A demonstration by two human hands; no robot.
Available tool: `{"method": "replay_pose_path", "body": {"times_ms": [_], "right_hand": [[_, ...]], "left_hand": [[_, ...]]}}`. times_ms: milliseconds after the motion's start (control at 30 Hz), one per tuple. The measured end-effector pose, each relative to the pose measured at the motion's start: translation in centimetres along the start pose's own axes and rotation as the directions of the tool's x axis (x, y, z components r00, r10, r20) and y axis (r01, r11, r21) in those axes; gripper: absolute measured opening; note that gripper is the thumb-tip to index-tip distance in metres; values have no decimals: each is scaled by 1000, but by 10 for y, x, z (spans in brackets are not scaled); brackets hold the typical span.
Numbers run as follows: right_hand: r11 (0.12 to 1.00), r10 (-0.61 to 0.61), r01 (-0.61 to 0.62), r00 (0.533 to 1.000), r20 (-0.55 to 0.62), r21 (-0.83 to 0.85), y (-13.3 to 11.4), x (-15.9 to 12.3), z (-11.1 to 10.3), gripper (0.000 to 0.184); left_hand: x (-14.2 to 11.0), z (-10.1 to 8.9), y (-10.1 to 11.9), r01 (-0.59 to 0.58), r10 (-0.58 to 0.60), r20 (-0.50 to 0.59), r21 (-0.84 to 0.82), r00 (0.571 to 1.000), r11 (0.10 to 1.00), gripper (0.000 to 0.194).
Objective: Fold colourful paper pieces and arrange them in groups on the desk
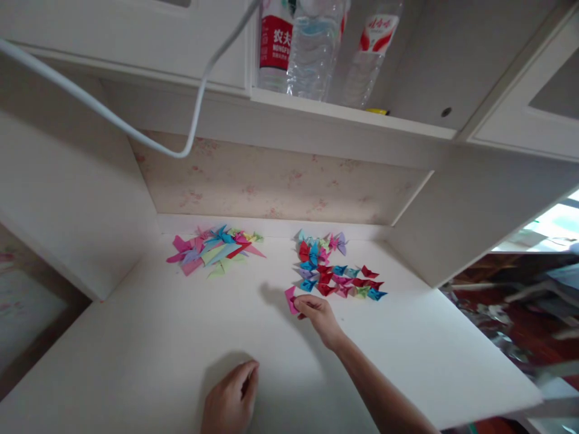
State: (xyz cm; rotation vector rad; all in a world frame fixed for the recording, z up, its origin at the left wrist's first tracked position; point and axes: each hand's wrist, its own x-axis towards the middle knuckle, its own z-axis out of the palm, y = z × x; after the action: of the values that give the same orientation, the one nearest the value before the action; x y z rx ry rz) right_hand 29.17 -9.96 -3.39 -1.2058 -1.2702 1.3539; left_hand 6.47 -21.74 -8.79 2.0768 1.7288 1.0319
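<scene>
So the right hand (319,313) is pinching a pink paper piece (290,300), folded paper pieces (325,271) just beyond it. Left hand (233,395) is loosely curled, can't tell if it's gripping anything.

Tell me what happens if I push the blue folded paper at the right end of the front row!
The blue folded paper looks thin, so it's probably very light and may slide easily. Its pointy ends should stop it rolling far. It might bump the pale green one beside it.

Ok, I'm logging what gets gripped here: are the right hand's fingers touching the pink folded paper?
Touching. The head view shows the right hand pinching the pink folded paper by its right side.
</scene>
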Motion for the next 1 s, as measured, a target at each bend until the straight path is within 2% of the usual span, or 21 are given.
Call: {"method": "replay_pose_path", "body": {"times_ms": [167, 233, 467, 667, 867, 1000], "right_hand": [[990, 13, -7, 999, -44, 141, 2, -11, -19, 27], [989, 22, -13, 998, -64, 147, 3, -13, -27, 27], [995, -26, 12, 988, -149, -97, 8, -11, -67, 29], [981, -58, 14, 973, -224, -195, -2, -9, -121, 27], [980, -77, 0, 923, -377, -200, -20, -3, -185, 31], [991, -66, 3, 885, -461, -135, -33, 1, -223, 35]], "left_hand": [[0, 2, -2, -57, 56, 7, 69, 998, 996, 26], [-1, 2, -2, -68, 67, 15, 81, 998, 994, 25], [-1, 4, -2, -93, 89, 34, 143, 995, 985, 25], [1, 5, -2, -115, 109, 47, 172, 993, 978, 26], [3, 5, -2, -107, 104, 30, 170, 994, 980, 24], [5, 7, -3, -87, 82, 33, 168, 996, 982, 27]]}}
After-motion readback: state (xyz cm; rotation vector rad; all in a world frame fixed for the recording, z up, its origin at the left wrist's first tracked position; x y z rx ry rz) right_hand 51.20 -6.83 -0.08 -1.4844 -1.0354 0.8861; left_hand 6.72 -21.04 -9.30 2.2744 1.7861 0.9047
